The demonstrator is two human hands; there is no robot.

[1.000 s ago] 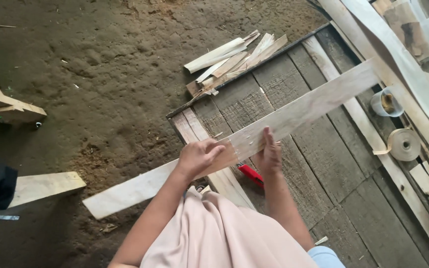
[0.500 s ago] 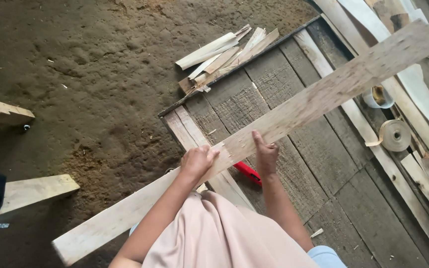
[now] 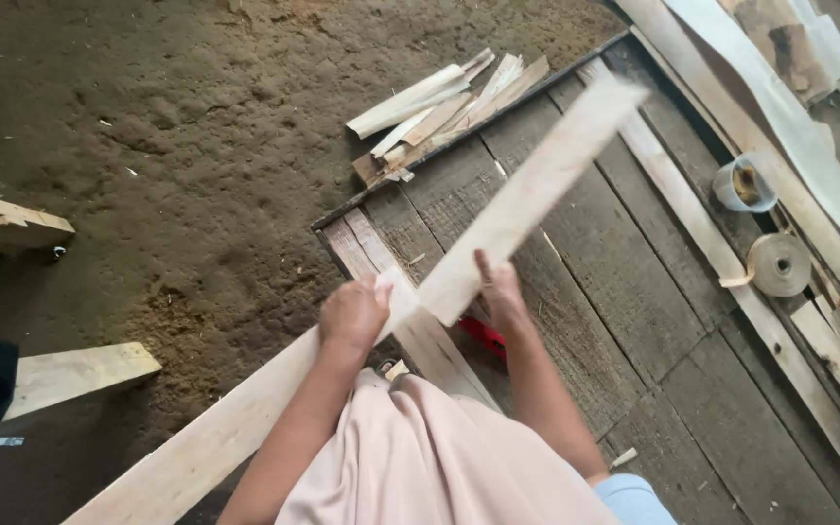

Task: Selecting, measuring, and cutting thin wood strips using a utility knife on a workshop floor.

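I hold pale wooden planking in both hands over my lap. My left hand (image 3: 352,316) grips the lower length (image 3: 216,437), which runs down to the bottom left. Around the near end of the upper length (image 3: 537,185), my right hand (image 3: 498,292) is closed; this piece points up and right, steeper than the lower one. The two lengths meet between my hands, slightly offset, and look like separate pieces. A small red object (image 3: 483,335) lies on the boards just under my right hand.
A platform of grey weathered boards (image 3: 634,321) lies ahead and right, edged by a dirt floor (image 3: 177,146). Split offcuts (image 3: 439,107) pile at its far edge. Two tape rolls (image 3: 780,262) (image 3: 746,185) sit right, near white sheeting (image 3: 789,117). Timber pieces (image 3: 80,374) (image 3: 2,224) lie left.
The plank, one straight length before, slid down-left through my hands. Now its far part angles up more steeply and is offset from the near part between my hands.
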